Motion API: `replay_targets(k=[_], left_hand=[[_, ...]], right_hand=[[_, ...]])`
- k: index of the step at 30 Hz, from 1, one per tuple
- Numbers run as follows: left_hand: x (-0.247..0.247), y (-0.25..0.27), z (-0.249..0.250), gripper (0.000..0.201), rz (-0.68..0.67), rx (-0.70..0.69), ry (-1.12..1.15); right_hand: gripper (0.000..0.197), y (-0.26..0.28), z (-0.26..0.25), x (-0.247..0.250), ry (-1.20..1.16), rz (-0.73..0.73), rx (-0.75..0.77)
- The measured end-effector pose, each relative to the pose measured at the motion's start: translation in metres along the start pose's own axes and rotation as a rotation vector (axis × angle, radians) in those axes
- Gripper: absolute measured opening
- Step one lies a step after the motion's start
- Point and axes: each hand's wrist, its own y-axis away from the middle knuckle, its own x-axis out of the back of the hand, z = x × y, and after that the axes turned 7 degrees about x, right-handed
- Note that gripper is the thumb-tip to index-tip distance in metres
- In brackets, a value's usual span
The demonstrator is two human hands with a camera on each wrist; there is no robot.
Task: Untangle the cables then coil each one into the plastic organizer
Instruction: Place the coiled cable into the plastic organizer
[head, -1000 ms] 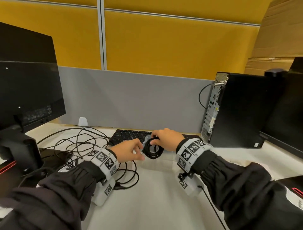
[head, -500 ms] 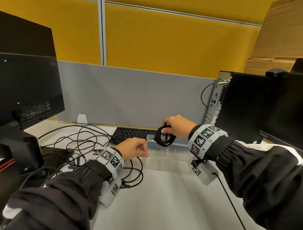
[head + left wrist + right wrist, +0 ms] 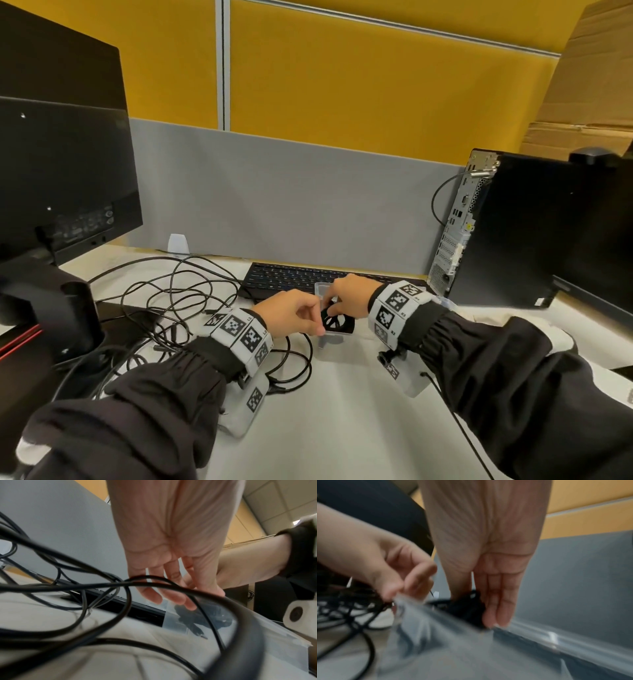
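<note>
right hand: fingers clamped on the coiled cable, pushing it down into the clear box
left hand: thumb and fingertips pinching the box's near corner
loose cables: piled just behind the left wrist

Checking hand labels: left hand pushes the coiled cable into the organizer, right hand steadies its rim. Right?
Swapped. In the head view the right hand pushes the coiled cable into the organizer; the left hand steadies its rim.

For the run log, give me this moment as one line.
right hand: lowering coiled cable into plastic organizer | left hand: pinching organizer's near edge | tangled cables: on desk, left | step: first coil going in
</note>
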Motion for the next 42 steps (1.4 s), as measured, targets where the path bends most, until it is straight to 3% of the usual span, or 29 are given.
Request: replay_targets(k=[4,8,21,27,30,32,34,37,38,39,40,42], left_hand=[[0.000,-0.001,-0.001,0.010,0.015,0.008,-0.002],[-0.002,-0.001,0.000,0.010,0.036,0.005,-0.018],[-0.003,0.004,0.004,0.011,0.064,0.040,-0.002],[-0.008,0.016,0.013,0.007,0.152,0.077,-0.061],[-0.006,0.027,0.017,0.014,0.172,0.115,-0.107],[-0.003,0.035,0.017,0.024,0.188,0.151,-0.130],[0.000,0.042,0.015,0.033,0.185,0.180,-0.148],[0.000,0.052,0.015,0.046,0.150,0.190,-0.217],[-0.001,0.054,0.015,0.050,0.144,0.188,-0.260],[-0.002,0.056,0.016,0.055,0.140,0.192,-0.305],[-0.003,0.057,0.016,0.059,0.137,0.209,-0.345],[-0.005,0.059,0.016,0.066,0.110,0.277,-0.400]], right_hand=[[0.044,0.006,0.013,0.010,-0.156,-0.078,-0.055],[0.021,0.003,0.012,0.000,-0.091,-0.028,-0.093],[0.038,-0.002,-0.015,0.001,0.075,0.012,-0.153],[0.028,-0.003,-0.006,-0.016,0.097,-0.035,-0.145],[0.045,0.005,0.002,-0.023,0.062,-0.079,-0.180],[0.045,0.017,0.004,-0.024,0.062,-0.086,-0.180],[0.047,0.028,0.007,-0.020,-0.055,0.031,-0.153],[0.028,0.037,0.004,-0.014,-0.488,0.506,-0.102],[0.023,0.043,-0.002,-0.012,-0.590,0.573,-0.089],[0.021,0.050,-0.007,-0.011,-0.635,0.552,-0.065],[0.021,0.057,-0.014,-0.011,-0.637,0.441,-0.028],[0.027,0.068,-0.029,-0.017,-0.609,0.108,0.025]])
